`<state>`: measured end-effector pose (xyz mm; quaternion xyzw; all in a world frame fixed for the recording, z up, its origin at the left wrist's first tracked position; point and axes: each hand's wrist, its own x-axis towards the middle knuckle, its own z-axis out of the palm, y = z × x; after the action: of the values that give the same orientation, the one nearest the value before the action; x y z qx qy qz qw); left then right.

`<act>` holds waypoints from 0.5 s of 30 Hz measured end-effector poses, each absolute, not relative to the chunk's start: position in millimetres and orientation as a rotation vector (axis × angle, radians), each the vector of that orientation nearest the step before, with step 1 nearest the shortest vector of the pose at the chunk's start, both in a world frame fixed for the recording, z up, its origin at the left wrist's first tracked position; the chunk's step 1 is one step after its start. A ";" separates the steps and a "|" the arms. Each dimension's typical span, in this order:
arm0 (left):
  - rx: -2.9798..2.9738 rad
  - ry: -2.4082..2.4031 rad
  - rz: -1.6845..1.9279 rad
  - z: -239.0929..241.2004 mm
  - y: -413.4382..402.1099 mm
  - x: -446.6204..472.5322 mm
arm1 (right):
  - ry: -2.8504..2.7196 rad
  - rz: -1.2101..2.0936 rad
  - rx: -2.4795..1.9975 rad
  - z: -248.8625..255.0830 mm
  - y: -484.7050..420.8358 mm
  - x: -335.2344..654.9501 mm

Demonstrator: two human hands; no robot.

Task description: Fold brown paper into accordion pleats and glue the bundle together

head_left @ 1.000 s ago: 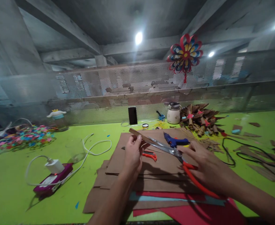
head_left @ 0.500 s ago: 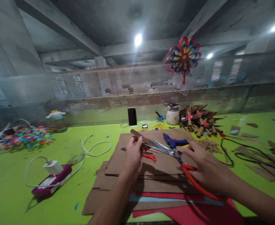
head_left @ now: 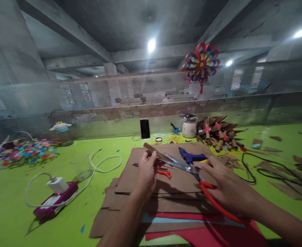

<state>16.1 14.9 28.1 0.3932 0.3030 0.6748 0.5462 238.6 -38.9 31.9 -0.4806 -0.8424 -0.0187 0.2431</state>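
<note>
My left hand [head_left: 146,171] pinches a narrow brown cardboard strip [head_left: 154,151] and holds it up over the stacked brown cardboard sheets [head_left: 140,178]. My right hand [head_left: 224,183] grips large red-handled scissors [head_left: 192,171], and their steel blades are open around the strip near my left fingers. A second, smaller pair of orange scissors [head_left: 164,172] lies on the cardboard under the strip. A blue glue gun [head_left: 190,156] rests just beyond the blades.
Red and blue paper sheets [head_left: 205,230] lie under the cardboard at the near edge. A purple power strip with a white charger [head_left: 55,195] and cable sits at left. Rolled brown paper pieces [head_left: 218,133], a white jar [head_left: 189,126], a phone [head_left: 145,128] and black cables [head_left: 266,168] lie on the green table.
The scissor blades have slid further along the strip toward my left hand. The view has dropped slightly; both hands stay over the cardboard.
</note>
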 end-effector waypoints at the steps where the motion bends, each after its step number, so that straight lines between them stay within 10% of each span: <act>1: 0.934 0.717 1.601 28.3 14.7 16.5 | -2.307 -0.049 -1.317 31.7 -38.8 238.7; 15: 0.885 0.717 1.598 29.0 12.5 18.1 | -2.307 -0.055 -1.314 25.1 -36.6 243.3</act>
<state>18.1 12.5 29.0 0.3747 0.3037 0.6769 0.5561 243.3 -36.6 25.1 -0.4802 -0.8432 -0.0200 0.2407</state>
